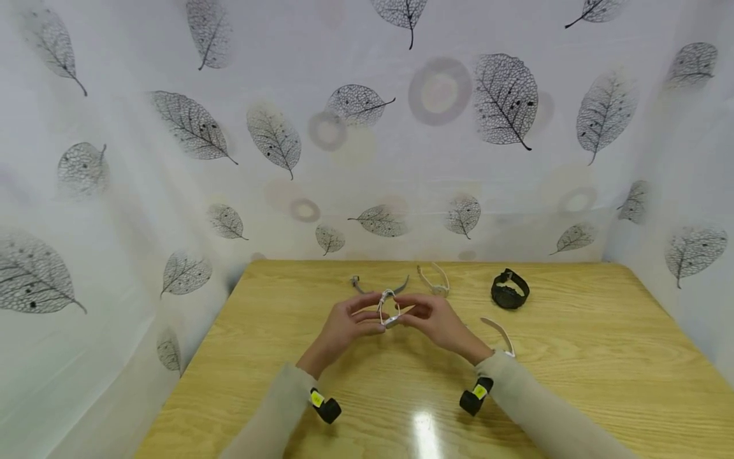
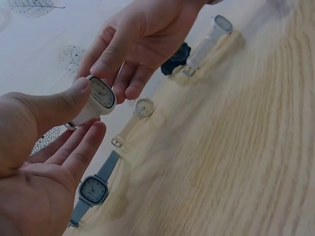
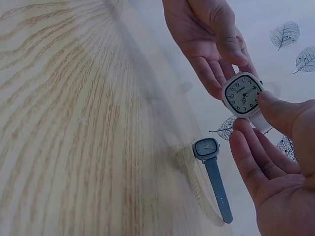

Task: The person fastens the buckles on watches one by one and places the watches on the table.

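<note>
A white wristwatch (image 1: 392, 320) with a rounded square face is held up above the table between both hands, its strap looped. In the right wrist view the watch (image 3: 243, 94) shows a pale dial with black numerals. My left hand (image 1: 350, 322) pinches it from the left, thumb at the case edge. From the other side my right hand (image 1: 432, 319) grips it between thumb and fingers. Behind the hands lies a grey-blue watch (image 2: 93, 190), its strap spread out on the wood.
On the wooden table (image 1: 585, 357) a small cream watch (image 1: 440, 289) lies at the back. A black watch (image 1: 509, 294) rests at the back right. Another white watch (image 2: 222, 24) lies near my right wrist. A leaf-patterned curtain (image 1: 367, 166) hangs behind the table.
</note>
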The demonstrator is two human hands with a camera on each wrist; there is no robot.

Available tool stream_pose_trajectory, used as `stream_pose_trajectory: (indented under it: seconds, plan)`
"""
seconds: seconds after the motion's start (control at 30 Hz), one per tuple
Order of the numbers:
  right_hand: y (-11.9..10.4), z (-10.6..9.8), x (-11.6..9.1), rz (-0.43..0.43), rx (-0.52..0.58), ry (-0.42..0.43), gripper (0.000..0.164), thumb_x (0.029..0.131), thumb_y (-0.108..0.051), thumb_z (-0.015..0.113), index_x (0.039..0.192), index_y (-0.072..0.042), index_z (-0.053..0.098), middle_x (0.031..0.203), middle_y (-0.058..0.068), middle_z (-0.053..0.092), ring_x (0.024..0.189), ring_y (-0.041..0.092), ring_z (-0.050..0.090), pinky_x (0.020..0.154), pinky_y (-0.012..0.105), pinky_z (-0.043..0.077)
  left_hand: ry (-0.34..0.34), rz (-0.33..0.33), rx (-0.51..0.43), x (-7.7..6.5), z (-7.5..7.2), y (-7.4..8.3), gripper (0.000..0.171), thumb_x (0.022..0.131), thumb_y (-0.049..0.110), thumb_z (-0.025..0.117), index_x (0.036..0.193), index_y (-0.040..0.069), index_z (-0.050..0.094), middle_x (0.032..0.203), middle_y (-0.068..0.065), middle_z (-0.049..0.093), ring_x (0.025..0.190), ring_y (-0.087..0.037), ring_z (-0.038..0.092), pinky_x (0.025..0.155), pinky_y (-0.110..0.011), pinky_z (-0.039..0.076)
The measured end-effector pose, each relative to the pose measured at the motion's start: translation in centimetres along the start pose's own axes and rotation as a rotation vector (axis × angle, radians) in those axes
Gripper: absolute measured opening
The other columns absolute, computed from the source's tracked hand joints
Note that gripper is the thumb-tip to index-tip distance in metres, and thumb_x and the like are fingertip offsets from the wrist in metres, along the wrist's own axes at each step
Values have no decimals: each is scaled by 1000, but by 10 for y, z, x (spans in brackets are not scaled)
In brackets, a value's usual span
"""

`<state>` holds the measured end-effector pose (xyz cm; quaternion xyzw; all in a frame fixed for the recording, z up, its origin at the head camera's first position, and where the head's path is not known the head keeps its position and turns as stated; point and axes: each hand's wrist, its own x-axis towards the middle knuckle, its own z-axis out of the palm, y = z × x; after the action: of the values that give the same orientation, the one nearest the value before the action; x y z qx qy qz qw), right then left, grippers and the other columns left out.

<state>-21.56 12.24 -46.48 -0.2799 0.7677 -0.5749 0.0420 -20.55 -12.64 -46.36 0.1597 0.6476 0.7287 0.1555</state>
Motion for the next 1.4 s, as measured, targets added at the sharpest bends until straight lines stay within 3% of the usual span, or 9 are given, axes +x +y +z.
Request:
stream_pose_trajectory:
  seconds: [0.27, 0.4, 0.5, 0.63, 0.8, 1.0, 1.13, 1.3, 1.4]
  plan:
    - [2, 0, -3, 30, 55, -31, 42, 97, -14, 73, 137, -6, 64, 132, 26, 64, 97, 28, 74, 86, 44, 61, 4, 23, 8, -2, -1, -3, 55, 93, -5, 72, 145, -1, 55, 147, -32, 48, 117, -32, 67, 95, -39, 58]
    - [1, 2, -4, 38, 71, -38, 41, 97, -14, 73, 137, -7, 65, 145, 22, 56, 99, 31, 74, 86, 42, 61, -1, 19, 29, -2, -3, -6, 56, 92, -4, 73, 144, -3, 54, 146, -33, 49, 114, -30, 69, 94, -39, 58]
    - [0, 3, -4, 47, 56, -53, 41, 97, -15, 73, 137, -9, 65, 153, 19, 50, 100, 25, 74, 86, 39, 61, -2, 14, 47, -2, -4, -7, 57, 91, -4, 74, 144, -7, 53, 143, -34, 51, 111, -27, 70, 93, -38, 59]
    - [0, 6, -5, 79, 32, -74, 43, 97, -18, 74, 138, -10, 65, 148, 14, 56, 98, 20, 73, 85, 37, 61, 10, 2, 79, -3, -6, -11, 55, 91, -5, 74, 142, -9, 54, 139, -35, 55, 107, -26, 72, 91, -37, 59]
    - [3, 10, -6, 105, 28, -94, 43, 97, -17, 74, 137, -4, 64, 148, 10, 57, 98, 19, 74, 84, 37, 61, 45, -27, 142, -3, -8, -16, 48, 89, -7, 75, 136, -3, 63, 135, -29, 61, 107, -31, 72, 88, -35, 60]
    - [9, 14, -6, 128, 23, -99, 41, 97, -15, 73, 135, -1, 65, 145, 12, 59, 96, 19, 74, 82, 35, 61, 50, -41, 304, -4, -10, -17, 45, 89, 1, 79, 131, 0, 67, 129, -21, 67, 102, -27, 74, 79, -34, 61]
    - [6, 15, -6, 125, -18, -107, 38, 97, -13, 73, 132, 1, 66, 141, 17, 61, 96, 26, 74, 77, 38, 62, 58, -48, 433, -3, -11, -17, 41, 88, 8, 82, 127, 5, 71, 121, -15, 72, 88, -20, 74, 64, -28, 56]
    - [10, 15, -6, 126, -59, -119, 33, 96, -13, 75, 125, 1, 70, 140, 19, 62, 96, 27, 72, 72, 36, 62, 41, 18, 661, -1, -11, -18, 39, 85, 16, 85, 121, 8, 75, 117, -6, 75, 77, -14, 65, 65, -24, 52]
    - [17, 15, -6, 129, -103, -126, 33, 95, -18, 76, 124, -2, 72, 139, 16, 63, 94, 21, 71, 68, 31, 61, 32, 57, 762, 1, -11, -20, 38, 84, 19, 86, 120, 9, 76, 116, -2, 75, 74, -10, 58, 66, -22, 49]
